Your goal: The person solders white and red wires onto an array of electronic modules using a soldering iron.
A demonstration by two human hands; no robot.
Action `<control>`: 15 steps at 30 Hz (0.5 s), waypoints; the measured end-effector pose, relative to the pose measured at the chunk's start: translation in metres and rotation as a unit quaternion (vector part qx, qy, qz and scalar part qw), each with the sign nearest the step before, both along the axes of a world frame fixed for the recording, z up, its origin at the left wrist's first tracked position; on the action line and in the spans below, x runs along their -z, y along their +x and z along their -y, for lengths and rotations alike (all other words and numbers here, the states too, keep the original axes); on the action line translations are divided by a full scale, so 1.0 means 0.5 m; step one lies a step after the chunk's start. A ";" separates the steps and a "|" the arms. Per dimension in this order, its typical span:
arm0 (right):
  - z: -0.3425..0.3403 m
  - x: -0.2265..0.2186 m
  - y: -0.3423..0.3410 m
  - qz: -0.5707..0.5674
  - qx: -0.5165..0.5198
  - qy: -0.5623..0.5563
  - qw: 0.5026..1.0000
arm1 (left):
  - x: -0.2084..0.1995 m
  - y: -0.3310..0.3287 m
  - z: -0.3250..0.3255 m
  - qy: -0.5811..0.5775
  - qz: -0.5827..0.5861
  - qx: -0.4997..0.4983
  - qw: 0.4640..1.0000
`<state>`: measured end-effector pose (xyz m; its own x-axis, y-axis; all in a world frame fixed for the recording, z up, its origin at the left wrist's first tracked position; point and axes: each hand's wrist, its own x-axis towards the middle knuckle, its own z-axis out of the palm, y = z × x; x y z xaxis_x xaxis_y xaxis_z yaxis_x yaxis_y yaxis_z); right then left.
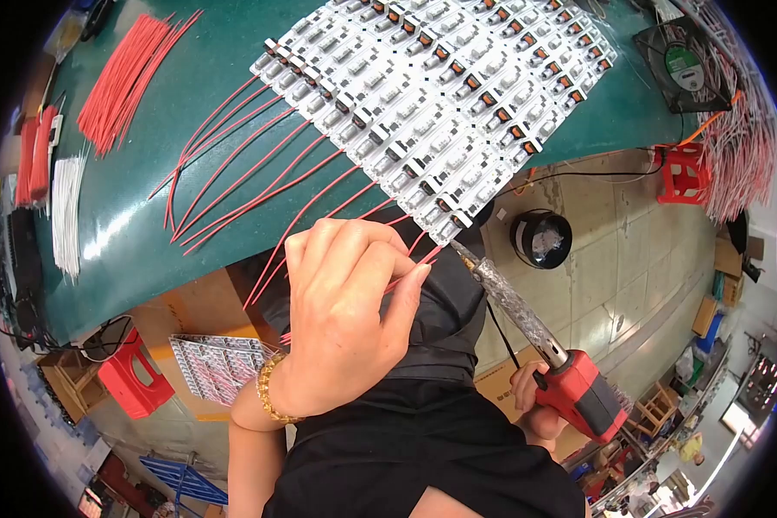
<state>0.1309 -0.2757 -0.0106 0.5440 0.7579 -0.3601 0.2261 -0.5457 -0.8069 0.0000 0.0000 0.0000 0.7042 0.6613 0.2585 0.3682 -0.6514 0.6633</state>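
Note:
A white circuit board panel (423, 95) with rows of small components lies over the edge of the green table. Red wires (233, 164) trail leftward from its left edge. Close to the panel's near corner, my left hand (345, 302) is closed, thumb and fingers pinching a red wire (432, 254) whose end is at that corner. My right hand (535, 401) is wrapped round the red handle of a soldering iron (527, 319), partly hidden behind it. The iron's tip is at the panel's near corner, beside the wire end; whether it touches cannot be made out.
On the green table (95, 293) lie a bundle of red wires (129, 78) and a bundle of white wires (66, 216). A black fan (684, 65) stands at the right. Below are a black bucket (541, 238), red stools (136, 375) and a wired panel stack (220, 363).

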 end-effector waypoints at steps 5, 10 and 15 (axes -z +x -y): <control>-0.001 0.037 0.005 -0.017 0.022 0.217 0.976 | 0.004 0.032 -0.002 -0.013 0.018 0.016 1.000; -0.070 0.069 0.014 -0.131 0.080 0.365 0.918 | -0.029 -0.069 -0.025 -0.066 -0.029 0.002 0.997; -0.135 0.064 0.062 -0.139 0.087 0.393 0.905 | -0.091 -0.246 -0.115 -0.124 0.000 -0.304 0.945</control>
